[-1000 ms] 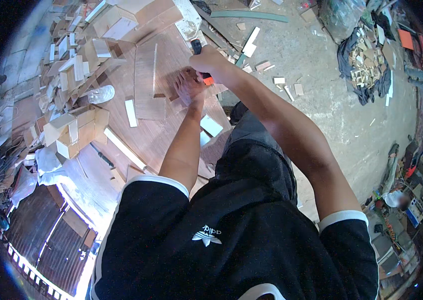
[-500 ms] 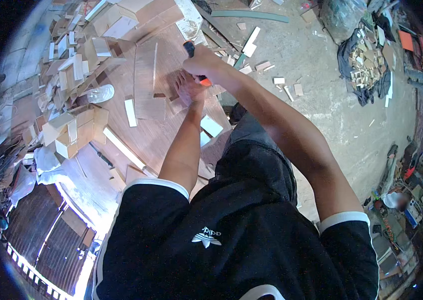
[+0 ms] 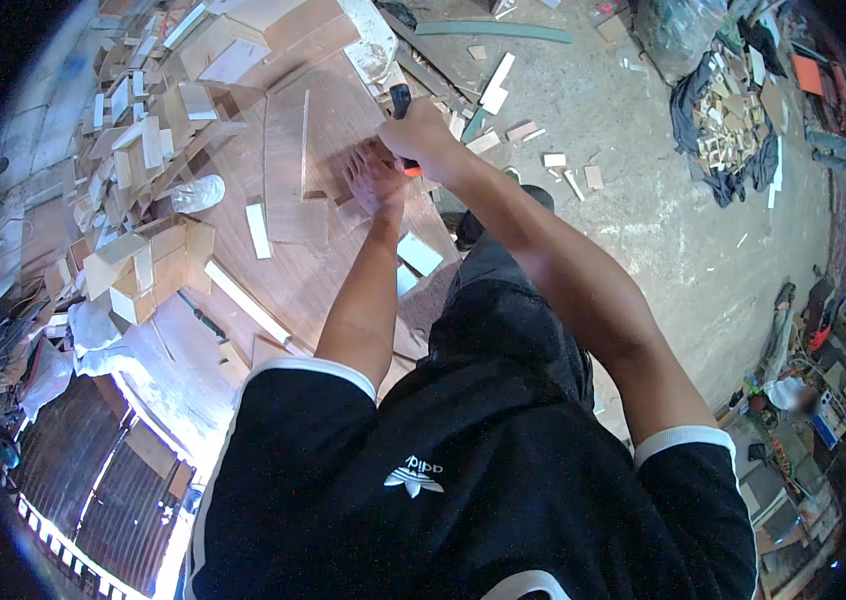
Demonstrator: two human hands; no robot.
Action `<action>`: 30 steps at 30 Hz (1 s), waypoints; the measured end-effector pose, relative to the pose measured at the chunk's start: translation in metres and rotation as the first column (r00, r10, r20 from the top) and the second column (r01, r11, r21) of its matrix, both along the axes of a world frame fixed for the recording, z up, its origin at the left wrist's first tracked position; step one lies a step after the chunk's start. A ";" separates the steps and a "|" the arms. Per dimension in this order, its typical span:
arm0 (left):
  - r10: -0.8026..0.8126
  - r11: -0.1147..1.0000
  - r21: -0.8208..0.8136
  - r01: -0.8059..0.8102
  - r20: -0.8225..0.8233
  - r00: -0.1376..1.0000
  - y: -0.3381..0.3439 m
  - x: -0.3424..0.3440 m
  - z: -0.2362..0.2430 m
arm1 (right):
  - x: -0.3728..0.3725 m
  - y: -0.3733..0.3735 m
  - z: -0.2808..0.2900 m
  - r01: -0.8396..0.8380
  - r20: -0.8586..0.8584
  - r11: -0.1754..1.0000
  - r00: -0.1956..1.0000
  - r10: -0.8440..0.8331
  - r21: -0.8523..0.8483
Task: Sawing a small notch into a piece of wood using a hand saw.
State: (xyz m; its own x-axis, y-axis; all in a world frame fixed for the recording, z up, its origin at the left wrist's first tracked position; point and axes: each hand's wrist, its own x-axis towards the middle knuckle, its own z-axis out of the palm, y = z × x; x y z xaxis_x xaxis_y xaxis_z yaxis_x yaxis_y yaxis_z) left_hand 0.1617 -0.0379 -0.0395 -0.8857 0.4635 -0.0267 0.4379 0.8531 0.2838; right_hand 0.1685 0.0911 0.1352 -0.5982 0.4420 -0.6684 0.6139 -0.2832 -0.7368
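Gripping a black-and-orange-handled tool (image 3: 402, 103) in a closed right hand (image 3: 421, 135), a person bears down on a small wooden piece (image 3: 351, 210) that the left hand (image 3: 371, 178) pins flat, fingers spread, on a reddish-brown plywood board (image 3: 288, 270). What kind of tool it is cannot be told, since its working end is hidden behind the hands. The piece sits near the far edge of the board, just beside a pale upright strip (image 3: 304, 145). By the look of it the step in hand is fixing or trimming the piece in place, and the next move would call for a steady hold from the left hand with its fingers kept off the tool's path. Loose white slats (image 3: 258, 230) lie on the board. To the left, open wooden boxes (image 3: 158, 270) and offcuts are heaped together. To the right runs a dusty concrete floor (image 3: 663, 230) strewn with wood scraps, with 1 dark cloth holding small blocks (image 3: 728, 130)
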 end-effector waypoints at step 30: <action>0.084 0.989 0.140 -0.056 -0.200 0.976 -0.001 -0.005 0.018 | -0.010 0.002 0.028 -0.241 0.010 0.967 0.971 0.241 0.086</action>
State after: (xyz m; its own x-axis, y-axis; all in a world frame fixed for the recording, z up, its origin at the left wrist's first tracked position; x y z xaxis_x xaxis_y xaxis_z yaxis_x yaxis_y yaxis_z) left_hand 0.1571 -0.0384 -0.0213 -0.8964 0.3871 0.2159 0.4387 0.8445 0.3070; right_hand 0.1584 0.0927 0.1632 -0.6941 0.3411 -0.6340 0.6562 -0.0625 -0.7520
